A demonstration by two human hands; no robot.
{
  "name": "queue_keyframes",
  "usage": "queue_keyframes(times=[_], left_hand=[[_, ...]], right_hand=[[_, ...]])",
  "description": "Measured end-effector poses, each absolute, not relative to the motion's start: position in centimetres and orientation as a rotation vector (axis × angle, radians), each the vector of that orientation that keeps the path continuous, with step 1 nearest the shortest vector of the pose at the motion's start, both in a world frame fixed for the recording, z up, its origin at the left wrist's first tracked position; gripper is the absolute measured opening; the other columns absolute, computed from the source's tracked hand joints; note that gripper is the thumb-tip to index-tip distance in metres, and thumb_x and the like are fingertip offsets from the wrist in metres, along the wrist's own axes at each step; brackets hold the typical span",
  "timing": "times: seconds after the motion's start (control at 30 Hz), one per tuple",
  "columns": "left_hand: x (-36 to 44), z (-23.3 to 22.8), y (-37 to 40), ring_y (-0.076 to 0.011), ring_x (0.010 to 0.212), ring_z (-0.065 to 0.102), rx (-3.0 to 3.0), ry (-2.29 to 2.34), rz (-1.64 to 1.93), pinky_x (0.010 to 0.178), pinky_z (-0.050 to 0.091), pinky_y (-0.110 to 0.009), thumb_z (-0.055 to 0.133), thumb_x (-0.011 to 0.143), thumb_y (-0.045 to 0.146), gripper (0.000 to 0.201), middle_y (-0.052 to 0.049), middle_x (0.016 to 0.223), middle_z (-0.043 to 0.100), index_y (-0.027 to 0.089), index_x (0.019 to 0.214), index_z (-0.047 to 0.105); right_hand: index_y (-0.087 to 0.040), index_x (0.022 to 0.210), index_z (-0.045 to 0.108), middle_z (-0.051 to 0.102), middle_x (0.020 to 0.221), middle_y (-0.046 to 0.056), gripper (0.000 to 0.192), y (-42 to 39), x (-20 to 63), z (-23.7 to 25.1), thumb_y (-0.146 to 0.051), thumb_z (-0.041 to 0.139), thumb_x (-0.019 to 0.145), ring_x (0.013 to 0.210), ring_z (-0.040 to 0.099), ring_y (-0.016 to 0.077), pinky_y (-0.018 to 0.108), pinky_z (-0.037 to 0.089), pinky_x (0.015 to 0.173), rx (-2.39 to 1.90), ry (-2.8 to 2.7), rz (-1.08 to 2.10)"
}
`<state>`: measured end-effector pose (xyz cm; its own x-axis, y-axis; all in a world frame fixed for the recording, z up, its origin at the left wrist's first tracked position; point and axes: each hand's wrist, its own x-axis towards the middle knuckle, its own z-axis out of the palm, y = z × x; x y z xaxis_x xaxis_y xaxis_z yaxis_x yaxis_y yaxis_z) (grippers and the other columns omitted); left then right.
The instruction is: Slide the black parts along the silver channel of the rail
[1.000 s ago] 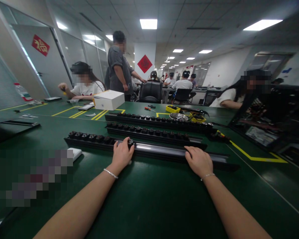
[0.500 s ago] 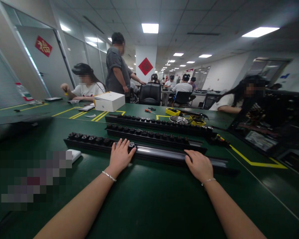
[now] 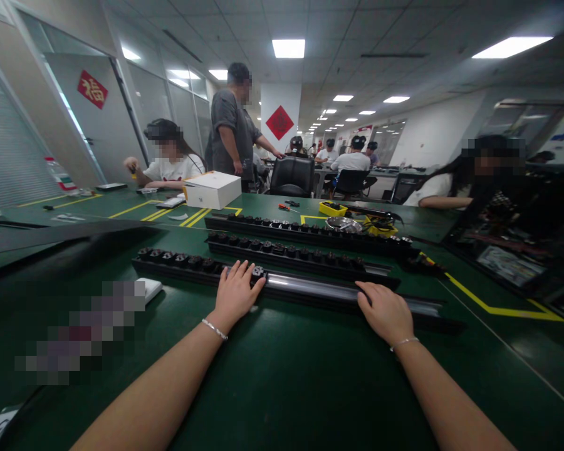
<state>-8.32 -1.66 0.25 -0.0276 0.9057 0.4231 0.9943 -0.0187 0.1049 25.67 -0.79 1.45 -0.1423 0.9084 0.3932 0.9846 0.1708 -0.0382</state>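
A long black socket strip [image 3: 310, 285] lies across the table in front of me. Round dark sockets fill its left part, and a shiny bare channel runs along the right. My left hand [image 3: 236, 292] rests on its middle with fingers spread over the sockets. Close to that thumb sits a lighter grey socket [image 3: 258, 271]. My right hand [image 3: 386, 308] is closed over the bare channel, fingers together and bent, thumb at the near edge; its outer fingers are partly hidden. Beyond lie a second socket strip [image 3: 282, 250] and a third socket strip [image 3: 286, 229], both lined with sockets.
A yellow bin [image 3: 333, 209], a metal bowl [image 3: 344, 225] and a screwdriver [image 3: 287, 208] are beyond the strips. A white box [image 3: 212, 191] stands at back left. Dark equipment [image 3: 512, 244] stands right. Co-workers sit at both sides; another person stands behind the table.
The view has shifted slightly, so the whole scene sits a little further right. Both hands keep their places on the socket strip.
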Motion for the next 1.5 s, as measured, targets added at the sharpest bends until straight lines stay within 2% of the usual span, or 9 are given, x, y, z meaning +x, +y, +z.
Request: queue_keyframes(times=[0.5, 1.5], left_hand=[[-7.7, 0.3, -1.8, -0.025, 0.131, 0.038, -2.06, -1.95, -0.552, 0.109, 0.027, -0.045, 0.028, 0.091, 0.053, 0.059, -0.01, 0.139, 0.047, 0.016, 0.131, 0.05], [-6.7, 0.0, -2.3, -0.0238, 0.131, 0.039, -2.131, -1.872, -0.568, 0.11, 0.026, -0.043, 0.028, 0.091, 0.052, 0.056, -0.009, 0.139, 0.047, 0.017, 0.13, 0.051]], right_hand=[[-0.02, 0.115, 0.062, 0.065, 0.115, 0.006, 0.043, -0.7, 25.7, 1.3, -0.035, 0.032, 0.089, 0.108, 0.056, 0.0211, 0.038, 0.039, 0.09, -1.779, -2.124, -0.377], [-0.021, 0.116, 0.062, 0.064, 0.116, 0.006, 0.043, -0.9, 25.6, 1.4, -0.036, 0.032, 0.089, 0.109, 0.054, 0.0217, 0.038, 0.038, 0.091, -1.8, -2.113, -0.363]])
